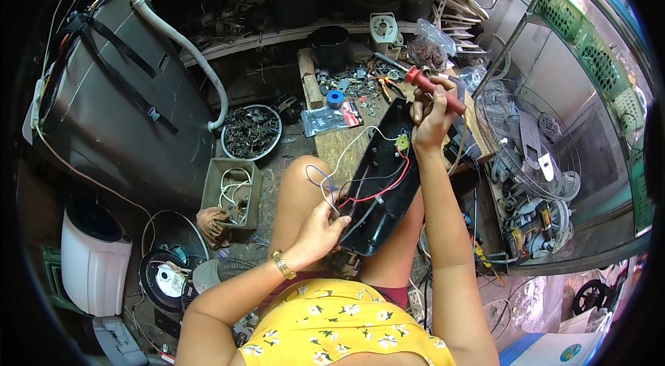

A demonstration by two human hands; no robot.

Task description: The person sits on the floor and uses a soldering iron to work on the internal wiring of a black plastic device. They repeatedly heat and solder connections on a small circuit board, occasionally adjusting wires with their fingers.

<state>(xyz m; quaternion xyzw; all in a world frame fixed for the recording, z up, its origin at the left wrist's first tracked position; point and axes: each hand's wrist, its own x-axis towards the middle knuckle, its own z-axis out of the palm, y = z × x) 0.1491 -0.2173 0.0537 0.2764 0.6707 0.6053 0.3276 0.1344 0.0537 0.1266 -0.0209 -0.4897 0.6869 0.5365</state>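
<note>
Across my lap lies a long black plastic housing, its hollow side up and tilted. My left hand is closed on its lower left edge, where white, blue, black and red wires run by the fingers. What else those fingers pinch I cannot make out. At the upper end of the housing sits a small yellowish round part with wires on it. My right hand grips a soldering iron by its red handle, the metal tip pointing up and left over the bench. That hand's lower edge is beside the housing's upper right edge.
A wooden bench ahead bears small metal parts, orange-handled pliers and a blue tape roll. To the left are a basin of dark scraps and a box with cable. Fan guards stand at right.
</note>
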